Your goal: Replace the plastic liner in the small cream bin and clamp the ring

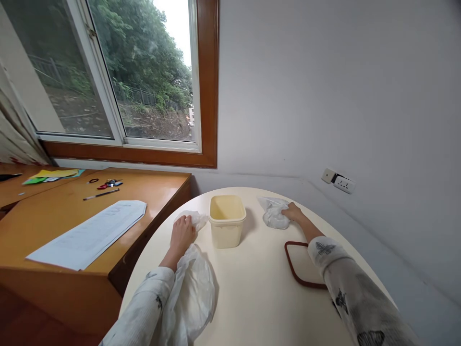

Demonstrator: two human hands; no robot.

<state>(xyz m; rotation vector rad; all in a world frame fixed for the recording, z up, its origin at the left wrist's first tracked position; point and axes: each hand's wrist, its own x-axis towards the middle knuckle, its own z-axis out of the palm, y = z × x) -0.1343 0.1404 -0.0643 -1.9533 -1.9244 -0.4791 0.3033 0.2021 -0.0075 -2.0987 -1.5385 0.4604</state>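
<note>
My left hand [182, 236] is closed around a bunched part of a thin white plastic bag [196, 293], left of the bin. The bag's wide part spreads toward me along my forearm, and a tuft sticks out past my fingers. At the far right of the table, my right hand [293, 212] has its fingers curled into a crumpled, translucent white plastic bag [275, 214]; its fingertips are partly hidden in the folds. Between both hands stands an upright cream plastic bin [226, 228], its top uncovered. A reddish-brown rounded frame [296, 276] lies flat near my right sleeve, which covers part of it.
The round cream table [248, 302] stands against the wall. A wooden desk [158, 185] adjoins at the left, holding white paper sheets [93, 233], a pen [101, 194], keys [111, 183] and coloured papers [54, 175]. A wall socket [344, 184] is at the right.
</note>
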